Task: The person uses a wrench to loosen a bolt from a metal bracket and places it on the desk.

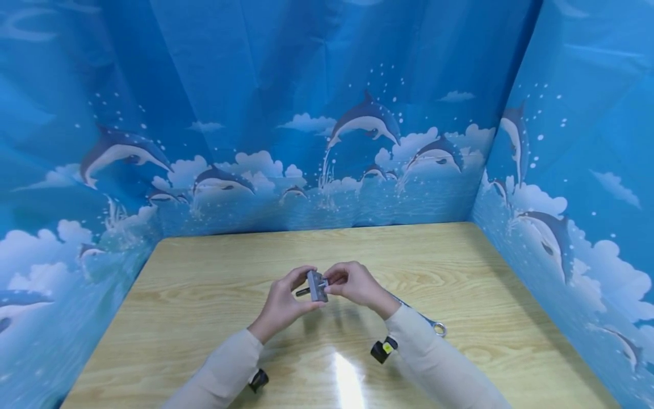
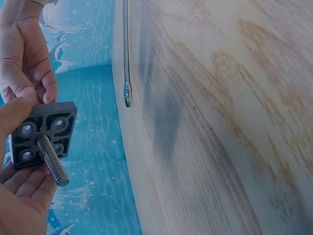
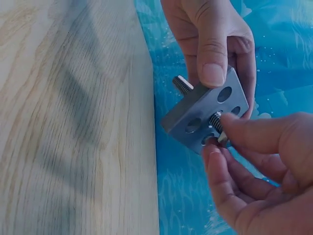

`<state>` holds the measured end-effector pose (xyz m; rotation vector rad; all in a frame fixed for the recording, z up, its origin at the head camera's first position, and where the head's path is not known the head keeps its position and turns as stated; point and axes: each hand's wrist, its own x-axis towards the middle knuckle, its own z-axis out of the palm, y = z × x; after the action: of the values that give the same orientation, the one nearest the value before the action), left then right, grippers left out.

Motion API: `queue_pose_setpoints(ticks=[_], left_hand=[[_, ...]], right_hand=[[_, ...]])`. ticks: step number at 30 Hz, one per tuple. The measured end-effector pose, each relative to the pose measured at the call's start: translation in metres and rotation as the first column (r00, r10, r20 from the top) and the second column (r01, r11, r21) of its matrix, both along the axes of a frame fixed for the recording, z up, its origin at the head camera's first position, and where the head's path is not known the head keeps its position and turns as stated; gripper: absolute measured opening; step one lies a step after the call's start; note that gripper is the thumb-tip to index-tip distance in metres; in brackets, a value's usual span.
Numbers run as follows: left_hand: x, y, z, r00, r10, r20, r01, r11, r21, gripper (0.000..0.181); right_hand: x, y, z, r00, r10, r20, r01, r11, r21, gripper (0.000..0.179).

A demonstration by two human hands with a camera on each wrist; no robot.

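My left hand [image 1: 283,305] grips a grey square plate [image 3: 195,108] by its edges, thumb on one side and fingers opposite, holding it tilted above the table. The plate has round holes near its corners and a ribbed face in the left wrist view. A threaded bolt [image 2: 53,161] passes through its middle and sticks out on both sides. At the smooth face, my right hand [image 1: 359,286] pinches the bolt's end between thumb and fingers. A small metal piece shows at the fingertips; whether it is a bolt head or a nut, I cannot tell.
A metal wrench [image 1: 438,328] lies on the wood-grain table [image 1: 204,284], partly hidden under my right forearm. Blue curtains [image 1: 286,74] printed with dolphins stand along the table's back and sides. Each wrist carries a small black camera [image 1: 380,350].
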<state>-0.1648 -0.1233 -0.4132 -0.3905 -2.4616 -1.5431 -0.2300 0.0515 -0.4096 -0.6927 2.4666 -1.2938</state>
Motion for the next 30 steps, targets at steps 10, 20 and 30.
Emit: queue_pose_setpoints(ticks=[10, 20, 30], left_hand=[[-0.018, -0.005, -0.029, 1.0, -0.004, -0.014, 0.004, 1.0, 0.025, 0.066], [-0.019, -0.007, -0.033, 0.998, -0.01, -0.058, 0.011, 1.0, 0.004, 0.066], [-0.018, -0.007, -0.037, 0.998, -0.012, -0.055, 0.011, 1.0, -0.013, 0.067]], right_hand=[[0.001, 0.0, -0.006, 0.992, -0.016, -0.125, 0.003, 0.994, -0.105, 0.025], [-0.002, 0.004, -0.007, 0.998, -0.027, -0.059, 0.023, 0.997, -0.078, 0.036], [-0.005, 0.003, -0.01, 0.99, -0.045, 0.137, 0.05, 0.998, -0.036, 0.053]])
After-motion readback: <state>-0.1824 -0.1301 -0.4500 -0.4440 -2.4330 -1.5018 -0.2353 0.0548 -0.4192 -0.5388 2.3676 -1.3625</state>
